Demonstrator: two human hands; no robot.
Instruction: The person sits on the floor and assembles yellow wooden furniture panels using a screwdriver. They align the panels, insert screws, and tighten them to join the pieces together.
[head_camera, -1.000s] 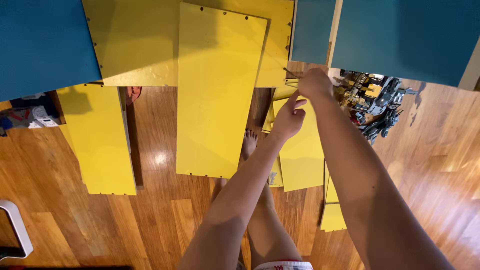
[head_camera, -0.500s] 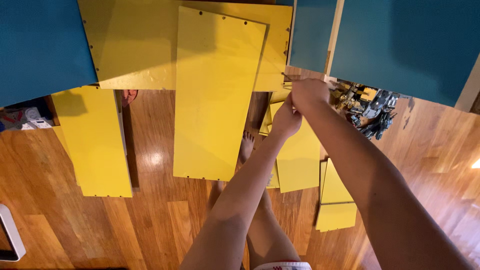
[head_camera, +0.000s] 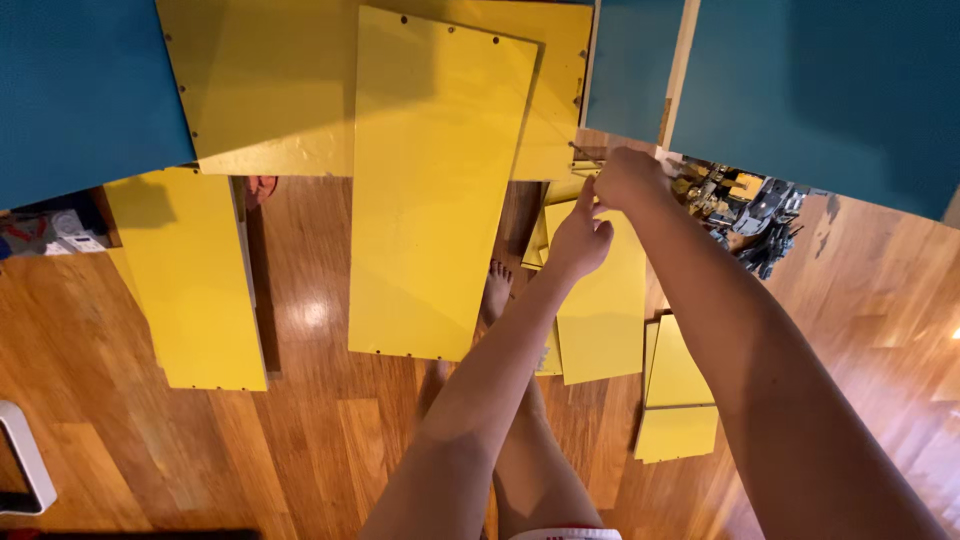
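Landmark: long yellow panel (head_camera: 435, 190), flat rectangle with small holes along its short edges, lying over a wider yellow board (head_camera: 270, 85) above the wooden floor (head_camera: 330, 440).

Left hand (head_camera: 580, 238): just right of the landmark panel's right edge, fingers loosely curled, forefinger raised and touching the right hand; whether it grips anything cannot be told.

Right hand (head_camera: 628, 178): right of the landmark, near its upper corner, closed in a fist over a small dark part at the board's edge; the part itself is too small to identify.

Smaller yellow panels (head_camera: 605, 310): stacked on the floor, right of and below the landmark, under both forearms.

Narrow yellow panel (head_camera: 190, 280): left of the landmark, well apart.

Blue panels (head_camera: 820, 90): upper right of the landmark.
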